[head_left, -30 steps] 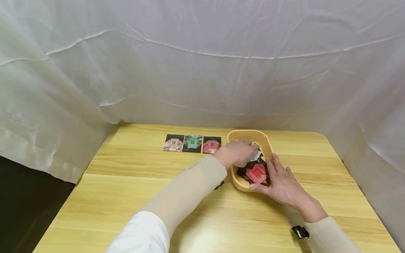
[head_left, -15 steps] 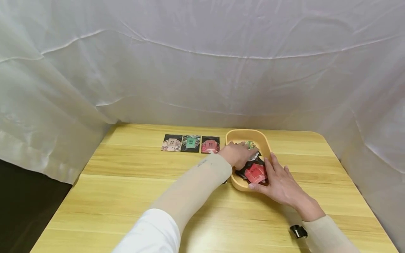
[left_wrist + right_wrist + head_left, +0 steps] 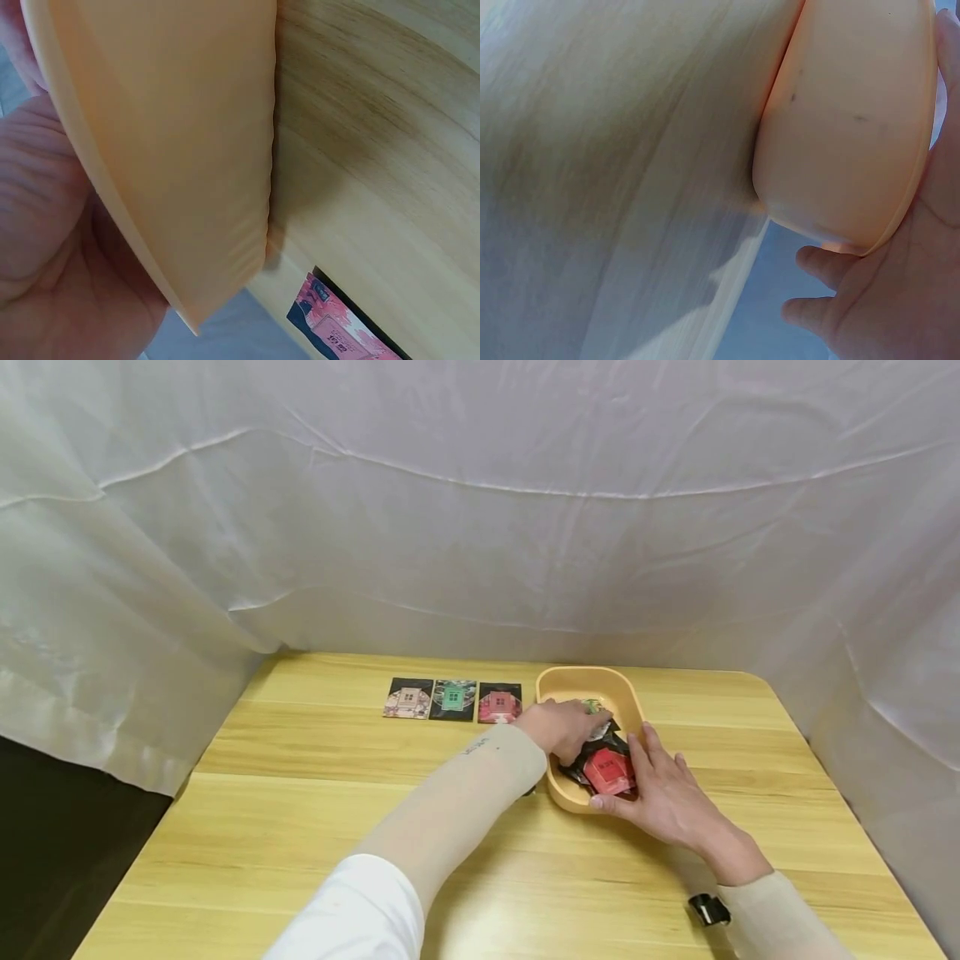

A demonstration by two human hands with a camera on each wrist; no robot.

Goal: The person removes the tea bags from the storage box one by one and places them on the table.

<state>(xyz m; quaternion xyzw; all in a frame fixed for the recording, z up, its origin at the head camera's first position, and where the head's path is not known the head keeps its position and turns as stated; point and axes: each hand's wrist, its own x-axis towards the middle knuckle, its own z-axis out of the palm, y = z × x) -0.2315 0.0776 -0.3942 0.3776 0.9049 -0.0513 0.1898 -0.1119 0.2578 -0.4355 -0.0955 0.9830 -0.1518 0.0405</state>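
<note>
While the left hand [image 3: 565, 725] dips inside the oblong, round-cornered orange plastic bin [image 3: 590, 676], I cannot tell whether its fingers pinch anything among the piled, dark, glossy sachets [image 3: 609, 747]. The right hand [image 3: 670, 795] rests on the bin's near right rim, fingers spread and fairly straight. These sachets look light, limp and rather slippery; a flat edge or corner would probably give the surest hold. Left of the bin lie a pink-and-black sachet [image 3: 407, 698], a green-and-black sachet [image 3: 453, 700] and a red-and-black sachet [image 3: 500, 702]. Under the bin is a yellowish wood-grain table [image 3: 300, 843]; behind it hangs creased, pale, silky cloth [image 3: 480, 527].
</note>
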